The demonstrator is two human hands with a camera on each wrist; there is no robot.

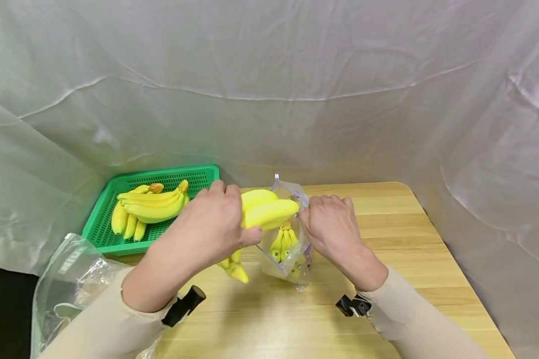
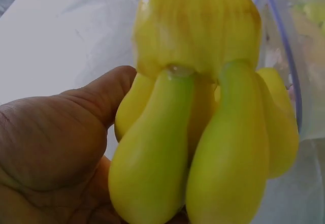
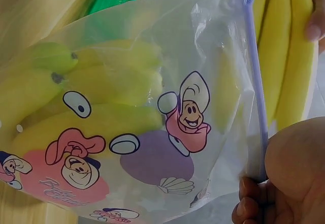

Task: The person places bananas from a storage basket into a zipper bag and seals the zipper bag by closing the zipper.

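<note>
My left hand grips a bunch of yellow bananas at the mouth of a clear zip bag. In the left wrist view the bunch hangs stem-up beside the thumb, close to the bag's purple zip edge. With curled fingers, my right hand pinches the edge of the zip bag and keeps its mouth apart. Another banana bunch lies inside the bag. Cartoon figures and a purple spot cover the bag's side in the right wrist view.
A green plastic basket at the back left holds more banana bunches. Under my left forearm lies a large clear plastic bag. The wooden table is bordered by grey sheeting behind and at the sides.
</note>
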